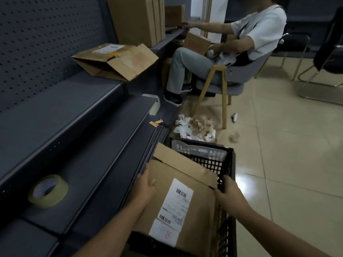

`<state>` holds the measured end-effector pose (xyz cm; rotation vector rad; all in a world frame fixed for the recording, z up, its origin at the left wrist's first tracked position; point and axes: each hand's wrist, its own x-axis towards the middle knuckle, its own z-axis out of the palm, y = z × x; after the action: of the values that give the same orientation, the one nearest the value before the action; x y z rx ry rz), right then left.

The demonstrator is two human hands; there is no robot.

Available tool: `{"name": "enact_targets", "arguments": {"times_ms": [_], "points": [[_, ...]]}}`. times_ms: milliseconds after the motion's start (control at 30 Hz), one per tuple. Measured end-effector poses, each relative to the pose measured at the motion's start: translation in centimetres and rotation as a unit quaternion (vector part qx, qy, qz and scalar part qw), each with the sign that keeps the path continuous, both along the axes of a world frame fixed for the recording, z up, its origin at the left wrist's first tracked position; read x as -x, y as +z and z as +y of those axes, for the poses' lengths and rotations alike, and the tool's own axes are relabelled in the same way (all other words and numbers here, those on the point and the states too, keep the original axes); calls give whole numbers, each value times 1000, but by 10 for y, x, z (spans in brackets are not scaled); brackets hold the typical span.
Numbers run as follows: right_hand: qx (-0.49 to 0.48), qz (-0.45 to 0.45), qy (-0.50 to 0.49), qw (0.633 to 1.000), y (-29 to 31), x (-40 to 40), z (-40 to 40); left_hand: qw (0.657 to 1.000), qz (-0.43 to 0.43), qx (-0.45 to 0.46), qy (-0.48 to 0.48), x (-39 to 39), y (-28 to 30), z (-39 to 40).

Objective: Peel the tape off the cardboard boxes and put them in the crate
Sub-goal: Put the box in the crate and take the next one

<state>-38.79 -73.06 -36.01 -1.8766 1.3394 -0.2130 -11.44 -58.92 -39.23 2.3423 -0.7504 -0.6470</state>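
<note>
A: What surface and room do we see?
B: We see a pale tiled floor [289, 145] on the right and dark metal shelving [78, 138] with a perforated back panel on the left, stepping down in tiers.

A: What lies around the work area?
B: We note a roll of yellowish tape [48, 191] on a lower shelf tier, and an opened cardboard box [115, 61], still bearing a label, on an upper tier. Further boxes stand upright [136, 19] at the far end of the shelving. A second person [232, 45] sits on a wooden-legged chair [217, 86], one arm stretched toward the shelf. A heap of crumpled white and brown scraps [196, 127] lies on the floor between that chair and the black plastic crate [225, 164]. Metal-framed chairs stand at the far right.

A: Where is the task's box?
B: We find the flattened cardboard box [187, 197], its white barcode label facing up, lying tilted inside the crate, over another cardboard piece [172, 156].

A: How are the hands posed?
B: The left hand [146, 184] grips the box's left edge, thumb on top. The right hand [231, 188] holds its right edge beside the crate wall, fingers curled under and largely hidden.
</note>
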Motion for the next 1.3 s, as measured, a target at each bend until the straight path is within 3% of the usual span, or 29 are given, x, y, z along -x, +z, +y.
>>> {"name": "enact_targets", "arguments": {"times_ms": [167,300,567,833,967,1100,1167,1300], "points": [[9,146,160,976,-22,-7,19,999,-22,-32,-27,19,-42,-7],[-44,194,238,951,-51,-19,24,1000,-11,-27,-11,38,-66,-20],[-60,194,208,957,-108,-49,5,994,-24,-84,-71,55,-117,-41],[-83,244,175,950,-146,-57,-6,994,2,-102,-35,43,-154,-36],[-88,239,159,954,-160,-58,-11,990,10,-120,-76,36,-167,-34],[-101,247,144,953,-175,-61,-11,994,35,-104,-6,46,-156,-39],[-111,256,138,950,-184,-62,-6,994,-22,-106,10,50,-162,-38],[-132,252,118,951,-208,-60,8,973,-122,-181,-80,58,-175,-27]]}}
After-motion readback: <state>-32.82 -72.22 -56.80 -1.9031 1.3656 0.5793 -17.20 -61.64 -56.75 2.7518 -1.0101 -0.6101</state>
